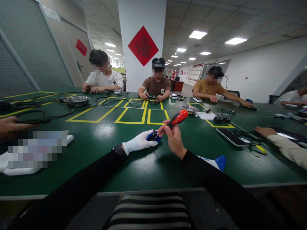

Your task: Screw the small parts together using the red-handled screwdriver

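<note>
My left hand (142, 141), in a white glove with blue fingertips, is closed around a small dark part with a silvery end (154, 133); the fingers hide most of it. In my bare right hand (174, 140) is a screwdriver (177, 118) with a red and black handle. Its handle tilts up to the right, and its thin shaft slants down toward the small part. Whether the tip touches the part, I cannot tell. Beside my right forearm a white and blue glove (217, 162) lies on the green table (144, 172), partly covered by my sleeve.
Yellow tape rectangles (130, 122) mark the table. Metal bowls (76, 100) stand farther back. To the right are a phone (231, 137), cables and several black parts (222, 118). Co-workers sit opposite; a neighbour's hand (265, 131) rests at right, another (11, 124) at left.
</note>
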A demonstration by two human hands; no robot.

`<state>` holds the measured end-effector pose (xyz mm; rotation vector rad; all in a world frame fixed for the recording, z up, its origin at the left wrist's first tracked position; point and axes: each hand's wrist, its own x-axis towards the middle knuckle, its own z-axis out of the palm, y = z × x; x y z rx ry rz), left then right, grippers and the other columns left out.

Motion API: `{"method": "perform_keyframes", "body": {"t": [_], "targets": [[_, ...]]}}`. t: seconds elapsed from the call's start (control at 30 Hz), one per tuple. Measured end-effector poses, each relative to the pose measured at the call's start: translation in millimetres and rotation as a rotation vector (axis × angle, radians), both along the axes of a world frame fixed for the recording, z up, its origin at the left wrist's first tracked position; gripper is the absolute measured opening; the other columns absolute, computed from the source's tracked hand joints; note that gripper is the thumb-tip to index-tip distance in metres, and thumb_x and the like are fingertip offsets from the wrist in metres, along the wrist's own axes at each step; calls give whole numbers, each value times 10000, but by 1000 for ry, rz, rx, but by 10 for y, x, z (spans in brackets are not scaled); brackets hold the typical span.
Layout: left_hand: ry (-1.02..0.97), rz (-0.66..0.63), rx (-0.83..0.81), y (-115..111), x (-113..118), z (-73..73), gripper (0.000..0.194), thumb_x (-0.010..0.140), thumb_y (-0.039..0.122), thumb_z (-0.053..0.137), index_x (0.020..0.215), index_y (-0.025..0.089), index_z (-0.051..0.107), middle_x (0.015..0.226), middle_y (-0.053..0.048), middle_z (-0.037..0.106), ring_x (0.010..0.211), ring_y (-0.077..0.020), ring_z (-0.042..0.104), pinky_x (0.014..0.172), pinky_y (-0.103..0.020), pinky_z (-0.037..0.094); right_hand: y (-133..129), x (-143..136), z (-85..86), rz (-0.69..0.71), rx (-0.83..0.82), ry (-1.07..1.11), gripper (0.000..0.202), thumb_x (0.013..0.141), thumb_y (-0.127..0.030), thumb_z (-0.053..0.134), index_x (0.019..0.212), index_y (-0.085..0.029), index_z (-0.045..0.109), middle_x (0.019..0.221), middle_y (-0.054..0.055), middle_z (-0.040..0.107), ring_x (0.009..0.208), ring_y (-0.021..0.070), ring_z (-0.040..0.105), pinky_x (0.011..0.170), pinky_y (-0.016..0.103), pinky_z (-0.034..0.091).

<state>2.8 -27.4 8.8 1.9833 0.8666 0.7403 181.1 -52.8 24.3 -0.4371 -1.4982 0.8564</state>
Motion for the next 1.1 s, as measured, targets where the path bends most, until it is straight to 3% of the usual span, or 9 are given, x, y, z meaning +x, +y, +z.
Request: {"method": "perform_keyframes", "body": {"t": [0.33, 0.53, 0.67, 0.87, 1.1], "targets": [[5, -7, -44, 9, 5, 14, 419, 803, 470, 628, 1066, 151, 559, 752, 18, 555, 571, -102, 464, 523, -219, 387, 9, 5, -15, -7, 15, 5, 233, 946, -371, 511, 1112, -207, 502, 816, 1, 642, 699, 129, 648, 652, 272, 557], [-28, 14, -75, 46, 15, -23, 415, 764, 452, 661, 1025, 141, 578, 731, 26, 556, 562, -102, 464, 526, -222, 378, 3, -20, 38, 61, -75, 79, 280, 880, -371, 616, 1085, -221, 499, 811, -3, 680, 668, 131, 669, 518, 223, 565], [-28, 23, -53, 33, 22, -9, 373, 777, 428, 657, 996, 133, 594, 726, 22, 564, 577, -103, 469, 545, -223, 379, 5, -17, 85, 75, -111, 146, 302, 843, -306, 672, 1087, -225, 514, 820, -9, 686, 659, 124, 674, 590, 252, 594], [-70, -7, -63, 32, 16, -12, 413, 793, 403, 654, 1090, 120, 608, 825, -14, 611, 617, -108, 493, 588, -236, 409, 43, 29, 98, 168, -187, 171, 309, 904, -342, 568, 1188, -230, 519, 972, 34, 691, 771, 145, 684, 673, 290, 598], [-53, 24, -88, 36, 26, -36, 419, 783, 415, 662, 1073, 118, 607, 749, 5, 583, 573, -100, 464, 535, -223, 381, 25, -10, 140, 36, -185, 100, 290, 789, -322, 734, 947, -185, 534, 776, 28, 734, 640, 143, 690, 584, 256, 582]]}}
